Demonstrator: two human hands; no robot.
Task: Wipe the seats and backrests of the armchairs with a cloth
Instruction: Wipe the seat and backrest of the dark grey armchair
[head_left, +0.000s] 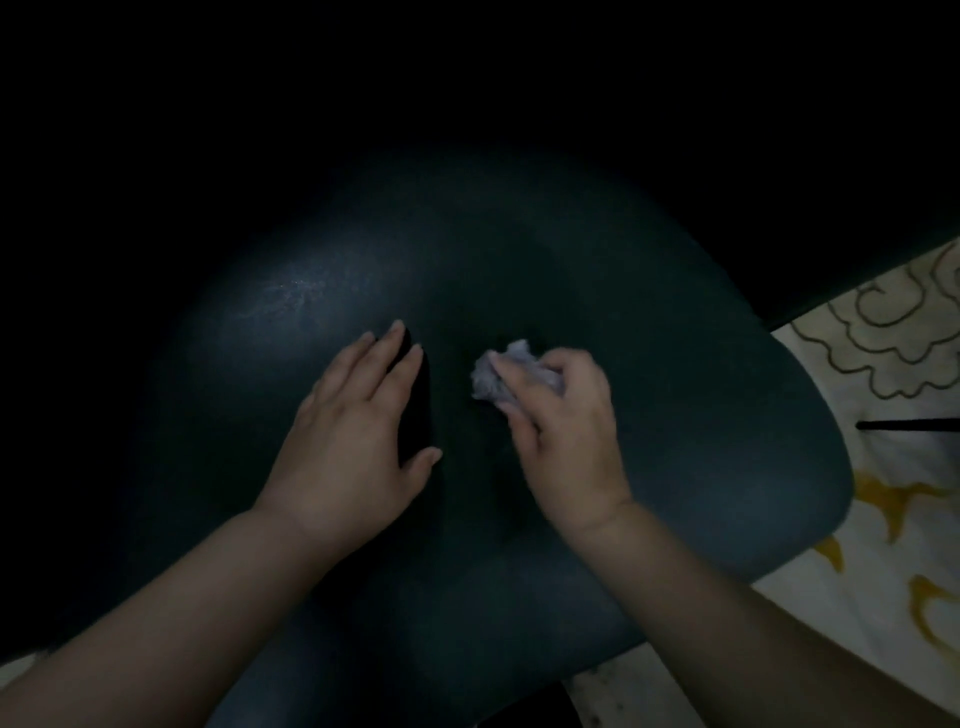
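A person is leaning over a dark armchair seat (649, 395) in a dim room. The seat is smooth and dark green-grey, and it is filling most of the view. A pale shiny patch is showing on the seat, up and to the left of the hands.

The left hand (353, 441) is lying flat on the seat with its palm down. Its fingers are straight and close together, and the thumb is sticking out to the side. It is not holding anything. It is just resting on the seat.

The right hand (561, 431) is holding a small cloth (498, 376). The cloth is pale, a bit purple-white, and it is all scrunched up into a ball. The fingers are curling round it and pressing it down on the seat. Part of the cloth is poking out past the fingertips. The cloth is sitting near the middle of the seat, just to the right of the left hand. The two hands are near each other but not touching.

Both bare arms are coming in from the bottom of the view.

On the right, past the edge of the seat, a pale floor (893, 530) with curly lines and yellow shapes is showing. A thin dark bar (909, 425) is lying across it. The top of the view is too dark to see.
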